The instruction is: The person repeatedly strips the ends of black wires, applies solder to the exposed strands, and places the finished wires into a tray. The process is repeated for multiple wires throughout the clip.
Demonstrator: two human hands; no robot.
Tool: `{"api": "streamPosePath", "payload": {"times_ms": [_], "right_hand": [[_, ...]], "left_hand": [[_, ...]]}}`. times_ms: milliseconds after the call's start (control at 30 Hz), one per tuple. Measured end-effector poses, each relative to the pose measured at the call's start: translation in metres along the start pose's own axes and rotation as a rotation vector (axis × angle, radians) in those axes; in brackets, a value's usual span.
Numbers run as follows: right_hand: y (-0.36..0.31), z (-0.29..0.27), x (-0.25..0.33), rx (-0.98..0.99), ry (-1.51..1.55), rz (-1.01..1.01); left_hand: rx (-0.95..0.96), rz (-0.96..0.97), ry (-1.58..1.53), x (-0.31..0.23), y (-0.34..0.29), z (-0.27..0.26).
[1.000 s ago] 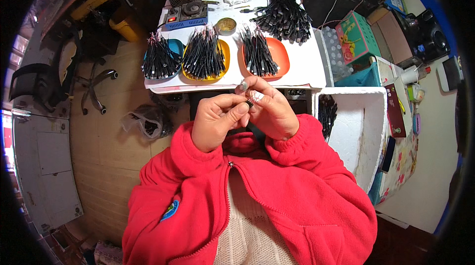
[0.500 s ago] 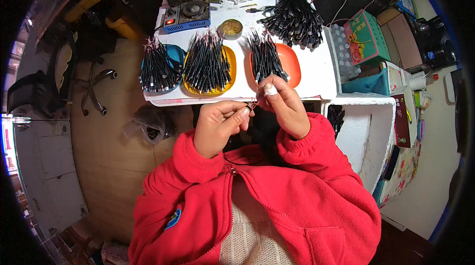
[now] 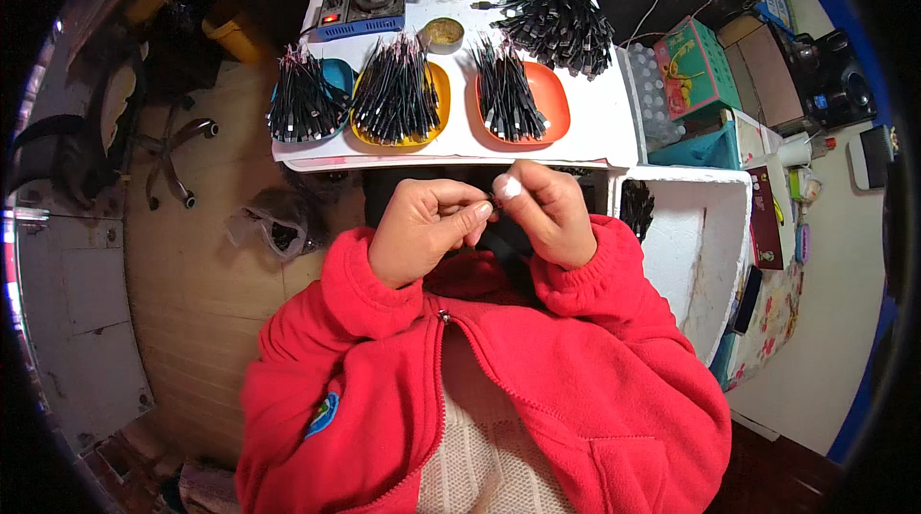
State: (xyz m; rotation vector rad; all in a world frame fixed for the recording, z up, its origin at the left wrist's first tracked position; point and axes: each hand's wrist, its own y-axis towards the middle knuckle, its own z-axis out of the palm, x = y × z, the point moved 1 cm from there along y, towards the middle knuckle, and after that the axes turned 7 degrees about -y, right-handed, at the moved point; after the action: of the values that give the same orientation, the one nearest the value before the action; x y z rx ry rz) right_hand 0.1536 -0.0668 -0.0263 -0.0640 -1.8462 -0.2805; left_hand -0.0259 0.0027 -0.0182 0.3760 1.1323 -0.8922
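My left hand (image 3: 422, 231) pinches a thin black cable (image 3: 494, 199) between thumb and forefinger, in front of the table edge; only a short bit of it shows. My right hand (image 3: 554, 217), with a white wrap on one digit, closes on the same cable end, its fingertips touching the left ones. Behind them, bundles of short black cables with bare coloured wire ends lie on three plates: a blue plate (image 3: 338, 76), a yellow plate (image 3: 442, 92) and an orange plate (image 3: 554, 104).
Farther back on the white table (image 3: 460, 154) are a blue-cased heating device (image 3: 360, 27) with a lit red switch, a small metal bowl (image 3: 442, 35) and a large black cable heap (image 3: 561, 30). A white foam box (image 3: 686, 226) stands at the right, a plastic bag (image 3: 278, 226) on the floor at left.
My right hand has come down and in, so both hands' fingertips now meet. The red wires seen between them are now covered. The whole view has shifted slightly.
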Motion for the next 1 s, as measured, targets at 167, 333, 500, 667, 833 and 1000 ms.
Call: {"api": "streamPosePath", "payload": {"times_ms": [167, 333, 500, 667, 833, 1000], "right_hand": [[-0.012, -0.047, 0.013, -0.162, -0.056, 0.116], [-0.035, -0.035, 0.042, 0.139, -0.540, -0.416], [-0.033, -0.025, 0.059, 0.144, -0.530, -0.701], [-0.033, -0.021, 0.058, 0.116, -0.543, -0.759], [-0.034, -0.021, 0.047, 0.146, -0.423, -0.562], [-0.032, -0.015, 0.023, 0.413, 0.533, 0.278]], "left_hand": [[-0.015, -0.070, -0.027, -0.008, -0.024, -0.004], [0.115, -0.125, -0.101, -0.011, -0.033, 0.005], [0.158, -0.133, -0.064, -0.014, -0.037, 0.012], [0.180, -0.148, -0.045, -0.015, -0.039, 0.013], [0.109, 0.382, 0.482, -0.013, -0.037, 0.023], [0.192, 1.027, 1.359, -0.018, -0.036, 0.025]]}}
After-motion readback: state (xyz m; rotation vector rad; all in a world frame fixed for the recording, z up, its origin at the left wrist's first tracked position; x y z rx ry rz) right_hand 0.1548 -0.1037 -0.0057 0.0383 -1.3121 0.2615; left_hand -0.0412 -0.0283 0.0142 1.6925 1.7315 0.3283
